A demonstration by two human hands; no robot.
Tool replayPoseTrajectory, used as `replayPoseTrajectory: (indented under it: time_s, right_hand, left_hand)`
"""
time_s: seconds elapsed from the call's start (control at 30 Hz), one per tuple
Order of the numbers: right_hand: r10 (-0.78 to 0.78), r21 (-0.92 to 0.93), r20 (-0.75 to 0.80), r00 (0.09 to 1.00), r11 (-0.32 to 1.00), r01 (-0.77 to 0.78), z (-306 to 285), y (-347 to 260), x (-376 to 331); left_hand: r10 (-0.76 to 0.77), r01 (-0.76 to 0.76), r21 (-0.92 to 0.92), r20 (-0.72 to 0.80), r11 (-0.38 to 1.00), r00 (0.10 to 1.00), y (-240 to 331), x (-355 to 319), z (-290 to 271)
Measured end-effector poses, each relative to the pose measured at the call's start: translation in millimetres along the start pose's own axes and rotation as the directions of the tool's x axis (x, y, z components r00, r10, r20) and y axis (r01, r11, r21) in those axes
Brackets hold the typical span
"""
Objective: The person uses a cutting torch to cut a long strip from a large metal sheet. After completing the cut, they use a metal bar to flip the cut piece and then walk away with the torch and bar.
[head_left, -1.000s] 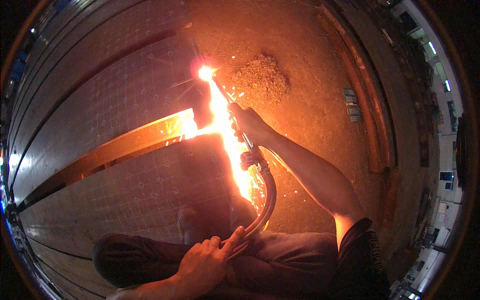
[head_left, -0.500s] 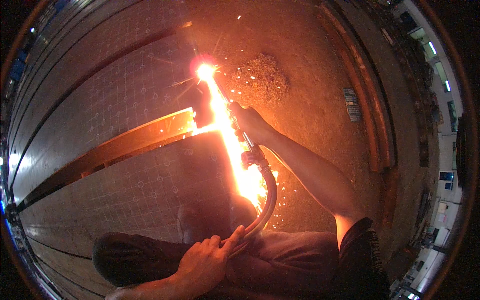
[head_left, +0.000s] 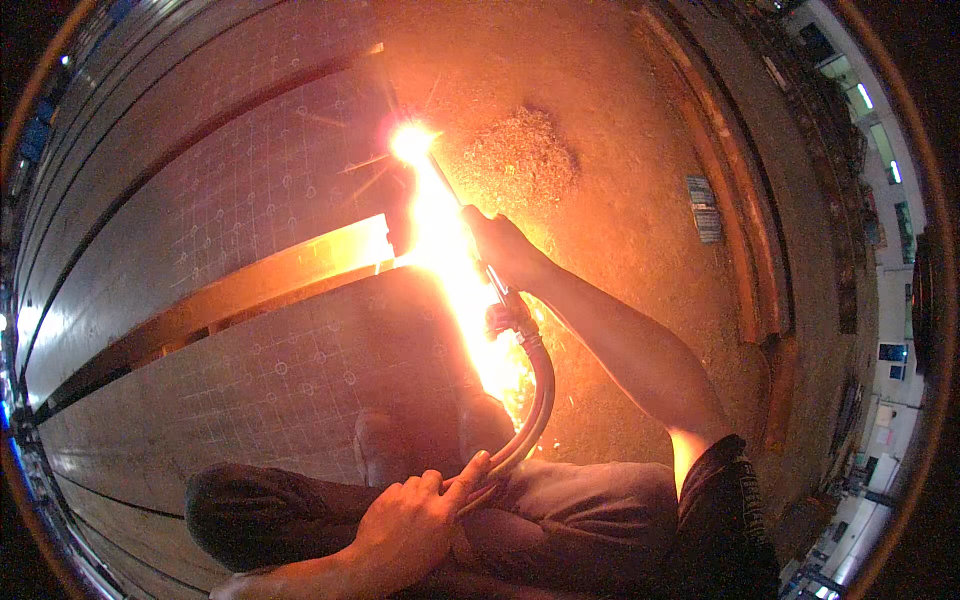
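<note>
In the head view, metal plates (head_left: 250,190) end at a right edge swamped by glare (head_left: 445,240); beyond it, brown floor (head_left: 620,200) spreads to long rusty bars (head_left: 735,190). White grid marks (head_left: 281,369) cover the plates; pale lettering (head_left: 750,490) on the dark sleeve (head_left: 715,520) is too small to read. The right hand (head_left: 505,250) wraps round a torch (head_left: 496,286) along that edge; the left hand (head_left: 405,520) grips the hoses (head_left: 542,385) over the legs (head_left: 590,505). A debris heap (head_left: 525,155) lies right of the glare; an orange-lit beam (head_left: 290,260) runs between the plates.
</note>
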State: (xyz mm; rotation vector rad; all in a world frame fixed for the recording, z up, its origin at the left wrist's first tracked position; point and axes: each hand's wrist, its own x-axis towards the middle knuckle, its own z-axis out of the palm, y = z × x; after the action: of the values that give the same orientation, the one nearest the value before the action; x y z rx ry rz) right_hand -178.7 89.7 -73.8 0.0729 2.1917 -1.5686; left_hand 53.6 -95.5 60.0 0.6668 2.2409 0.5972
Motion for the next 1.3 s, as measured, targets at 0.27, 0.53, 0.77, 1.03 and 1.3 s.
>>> replayPoseTrajectory:
  time_s: [0.27, 0.53, 0.77, 1.03, 1.3]
  right_hand:
    - [0.252, 0.202, 0.094, 0.963, 0.942, -0.266, 1.5, 5.6, 10.4]
    - [0.313, 0.21, 0.085, 0.946, 0.922, -0.324, 5.4, 5.4, 10.5]
    - [-0.479, -0.366, 0.084, 0.874, 0.801, 0.475, -3.2, 67.2, 34.7]
    - [0.072, -0.022, 0.034, 0.997, 0.997, -0.071, 1.7, 30.0, 14.4]
    - [0.308, 0.233, 0.119, 0.944, 0.915, -0.328, 5.6, 15.5, 10.9]
  left_hand:
    - [-0.035, 0.038, -0.025, 0.084, 0.999, 0.996, -0.4, 0.6, -0.7]
    - [-0.046, 0.045, 0.013, 0.073, 0.999, 0.996, -0.5, 0.1, 0.7]
    - [-0.013, 0.013, -0.016, -0.002, 1.0, 1.0, 1.6, -0.2, 0.4]
    - [-0.008, 0.008, -0.02, 0.009, 1.0, 1.0, 0.6, -0.6, 2.2]
    - [-0.033, 0.035, -0.034, 0.055, 0.999, 0.998, 6.2, -0.2, -6.9]
